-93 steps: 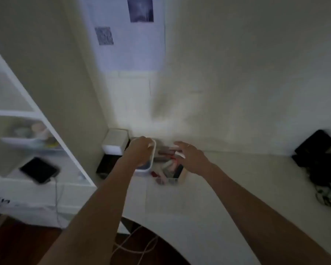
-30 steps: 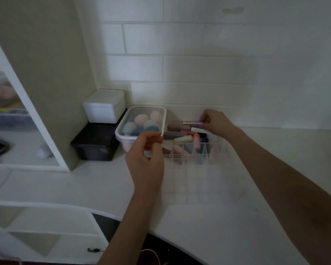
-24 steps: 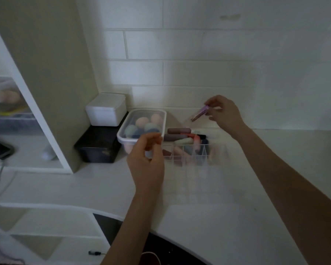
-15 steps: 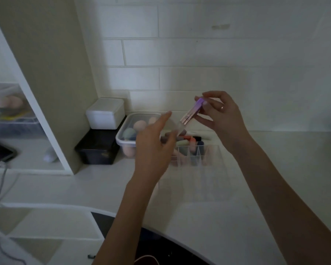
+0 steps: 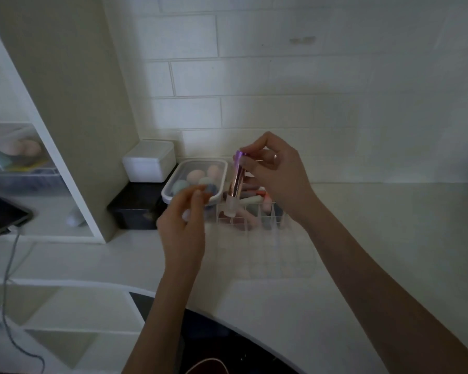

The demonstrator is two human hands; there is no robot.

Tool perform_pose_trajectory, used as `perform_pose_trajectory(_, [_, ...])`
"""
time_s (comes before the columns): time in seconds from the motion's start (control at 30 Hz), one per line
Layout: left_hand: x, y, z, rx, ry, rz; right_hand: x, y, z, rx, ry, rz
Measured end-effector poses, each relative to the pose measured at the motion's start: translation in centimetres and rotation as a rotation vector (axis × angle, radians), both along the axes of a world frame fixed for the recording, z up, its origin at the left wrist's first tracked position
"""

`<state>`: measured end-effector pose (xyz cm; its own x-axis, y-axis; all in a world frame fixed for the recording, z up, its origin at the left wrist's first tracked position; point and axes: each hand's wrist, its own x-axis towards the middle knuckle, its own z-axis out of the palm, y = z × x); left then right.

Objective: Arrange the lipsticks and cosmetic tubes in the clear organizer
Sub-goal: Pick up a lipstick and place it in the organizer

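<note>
Above the far end of the clear acrylic grid organizer point(image 5: 265, 238), the right hand point(image 5: 274, 174) pinches a slim cosmetic tube with a shiny purple-to-rose-gold cap and a frosted clear base point(image 5: 235, 184) by its upper end, thumb and fingertips closed around the cap, so that the tube hangs nearly upright with its frosted end just over the organizer's far-left cells. To the left and a little nearer, the left hand point(image 5: 183, 225) floats above the white countertop point(image 5: 362, 252), holding nothing, its fingers loosely curled and its thumb and forefinger close together; it is slightly blurred. Behind the tube, a jumble of lipsticks and cosmetic tubes in reds, pinks and dark tones point(image 5: 254, 201) lies in the organizer's far rows, while the near cells look bare. Just left of the organizer stands a clear lidded container of pastel makeup sponges point(image 5: 197, 182), and farther left a small white box point(image 5: 149, 164) sits on a black box point(image 5: 135, 209) against the white tiled wall point(image 5: 281, 85). On the open white shelf at far left lies a dark phone point(image 5: 3, 215) with a grey cable point(image 5: 10, 265) trailing down.
</note>
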<state>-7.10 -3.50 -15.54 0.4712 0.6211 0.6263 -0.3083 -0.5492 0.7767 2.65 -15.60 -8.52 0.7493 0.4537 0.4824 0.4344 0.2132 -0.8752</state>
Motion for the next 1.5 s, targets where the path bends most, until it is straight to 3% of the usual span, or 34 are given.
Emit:
perform_pose_trajectory(0.2, [0.2, 0.2, -1.9, -0.083, -0.013, 0.106, -0.5, 1.3, -1.6, -0.106, -0.225, -0.043])
perform_pose_trajectory(0.43, [1.0, 1.1, -2.5, -0.032, 0.024, 0.075, 0.4, 1.1, -2.3, -0.244, -0.232, 0.049])
perform_pose_trajectory(0.53, [1.9, 2.2, -1.7, 0.067, 0.073, 0.099, 1.6, 0.0, -1.1, -0.282, -0.299, -0.015])
perform_pose_trajectory(0.7, [2.9, 2.6, -1.6, 0.252, 0.13, 0.173, 5.6, -3.4, -0.2, -0.111, -0.095, -0.273])
perform_pose_trajectory(0.83, [2.9, 2.6, -2.8, 0.26, 0.191, 0.13, 8.4, -4.9, -2.2, -0.279, -0.022, -0.327])
perform_pose_trajectory(1.03, [3.1, 2.5, -3.2, 0.28, 0.259, 0.117, 10.6, -3.9, -4.9, -0.549, -0.168, -0.353])
perform_pose_trajectory(1.33, [3.4, 2.9, -3.6, 0.265, 0.282, 0.124, 12.0, 0.1, -4.7, -0.915, -0.367, -0.055])
perform_pose_trajectory(1.5, [3.4, 3.0, -3.4, 0.307, 0.274, 0.146, 12.6, 0.7, -5.6, -1.016, -0.392, -0.026])
